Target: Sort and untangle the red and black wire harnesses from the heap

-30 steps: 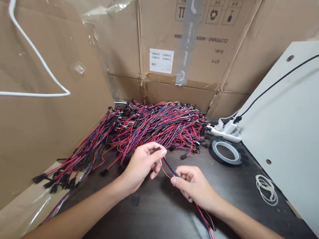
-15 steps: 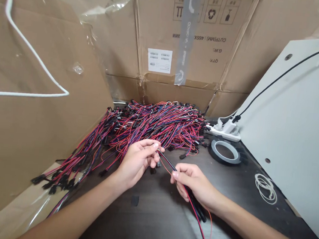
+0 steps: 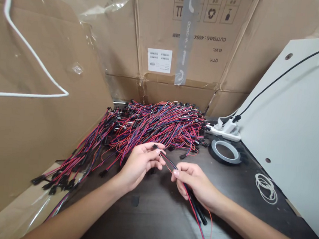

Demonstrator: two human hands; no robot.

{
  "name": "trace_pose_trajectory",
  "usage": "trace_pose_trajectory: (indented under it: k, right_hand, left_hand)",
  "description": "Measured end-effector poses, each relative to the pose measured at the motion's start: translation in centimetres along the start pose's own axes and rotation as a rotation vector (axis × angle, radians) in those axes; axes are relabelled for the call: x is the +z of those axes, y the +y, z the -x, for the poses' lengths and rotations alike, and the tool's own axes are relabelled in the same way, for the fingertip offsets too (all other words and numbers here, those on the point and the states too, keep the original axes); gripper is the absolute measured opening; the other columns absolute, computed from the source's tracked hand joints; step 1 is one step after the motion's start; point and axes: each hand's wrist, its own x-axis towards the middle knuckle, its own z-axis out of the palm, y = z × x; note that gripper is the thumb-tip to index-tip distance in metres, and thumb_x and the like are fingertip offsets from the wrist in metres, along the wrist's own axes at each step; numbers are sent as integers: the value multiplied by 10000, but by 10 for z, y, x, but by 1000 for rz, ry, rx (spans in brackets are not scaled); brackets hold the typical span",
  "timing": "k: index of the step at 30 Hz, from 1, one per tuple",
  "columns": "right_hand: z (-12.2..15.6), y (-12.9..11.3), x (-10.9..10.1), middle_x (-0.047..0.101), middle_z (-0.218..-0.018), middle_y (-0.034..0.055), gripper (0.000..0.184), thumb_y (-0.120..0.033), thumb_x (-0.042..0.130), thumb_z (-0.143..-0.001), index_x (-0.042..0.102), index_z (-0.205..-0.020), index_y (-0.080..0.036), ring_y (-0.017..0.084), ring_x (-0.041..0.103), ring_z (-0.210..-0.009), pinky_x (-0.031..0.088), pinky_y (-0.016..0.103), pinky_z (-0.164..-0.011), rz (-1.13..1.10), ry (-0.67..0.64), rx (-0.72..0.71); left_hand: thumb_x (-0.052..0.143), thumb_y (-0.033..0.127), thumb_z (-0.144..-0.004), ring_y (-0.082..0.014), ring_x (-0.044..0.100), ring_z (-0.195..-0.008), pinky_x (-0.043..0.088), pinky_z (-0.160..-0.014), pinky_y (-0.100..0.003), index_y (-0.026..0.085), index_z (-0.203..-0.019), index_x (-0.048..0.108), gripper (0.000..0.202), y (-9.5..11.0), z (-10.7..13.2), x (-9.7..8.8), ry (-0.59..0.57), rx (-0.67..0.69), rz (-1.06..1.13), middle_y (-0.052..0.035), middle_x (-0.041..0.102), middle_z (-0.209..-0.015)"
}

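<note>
My left hand (image 3: 139,164) pinches the black connector end of a red, blue and black wire harness (image 3: 169,163) between thumb and fingers. My right hand (image 3: 195,183) grips the same harness a little lower. The wires trail from under that hand toward the near edge of the dark table (image 3: 150,216). Just beyond both hands lies a big pile of red and blue wire harnesses (image 3: 153,126), spilling left along the cardboard.
Cardboard boxes (image 3: 183,43) wall in the back and left. A white panel (image 3: 297,121) leans at the right, with a black cable on it. A roll of tape (image 3: 225,151), a white power strip (image 3: 224,130) and a small white wire coil (image 3: 265,188) lie at right.
My right hand has slid a little up and left along the harness. My left hand's fingers have shifted on the connector end. The trailing wires have swung slightly.
</note>
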Motion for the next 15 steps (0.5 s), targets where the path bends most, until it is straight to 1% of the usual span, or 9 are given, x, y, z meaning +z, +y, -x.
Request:
trace_pose_trajectory:
  k: [3,8,11,15]
  right_hand:
    - [0,-2,0,494,-420,-37,289,-385,574,-829,546,-713,-122,54,386,-326,263,165,-353,-34,10,6]
    - [-1,-4,0,478,-416,-39,298,-398,559,-836,553,-728,-120,54,382,-323,262,163,-348,-65,20,19]
    - [-2,-4,0,473,-420,-41,295,-400,549,-842,561,-750,-120,52,383,-327,255,158,-344,-79,20,28]
    - [0,-6,1,467,-424,-47,267,-391,560,-828,557,-771,-129,54,389,-334,245,151,-336,-83,30,60]
  left_hand:
    - [544,103,-795,-119,596,-535,486,-513,-195,29,-1003,565,222,0,1,1,-9,-22,-27,-77,627,-615]
    - [547,108,-773,-116,591,-527,485,-516,-197,34,-1004,556,242,-1,2,0,-28,-13,-62,-75,632,-616]
    - [574,122,-740,-112,571,-497,470,-482,-195,47,-975,563,247,-2,2,0,-38,8,-92,-58,619,-591]
    - [596,119,-690,-115,549,-464,435,-411,-187,66,-916,569,234,-2,2,2,-2,26,-148,-27,587,-549]
